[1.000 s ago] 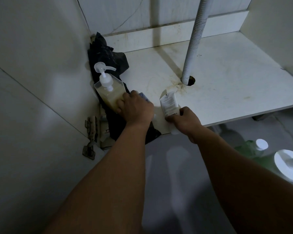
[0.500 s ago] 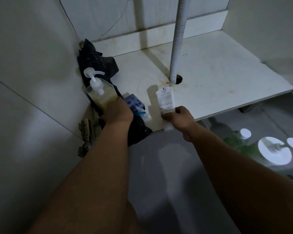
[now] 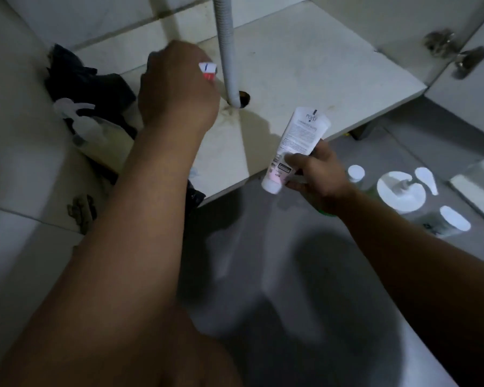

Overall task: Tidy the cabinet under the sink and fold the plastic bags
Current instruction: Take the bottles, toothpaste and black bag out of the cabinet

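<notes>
**White tube in one hand, small packet in the other**

White tube [image 3: 296, 146] is clamped in my right hand [image 3: 316, 174] over the shelf edge [image 3: 347, 88]. My left hand [image 3: 176, 90] is curled tight round a small packet [image 3: 208, 70] beside the drain hose [image 3: 228, 51]. Black plastic bags [image 3: 95, 88] sit in the back-left corner with the pump bottle [image 3: 81, 121].

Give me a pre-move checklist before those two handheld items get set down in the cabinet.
1. Right hand grips the white tube: ok.
2. Left hand closed on the small white packet: ok.
3. Bare cabinet floor right of the drain hose: ok.
4. Pump bottle upright: cannot tell, blurred.
5. Black plastic bags folded: not ok, bunched in the corner.
</notes>
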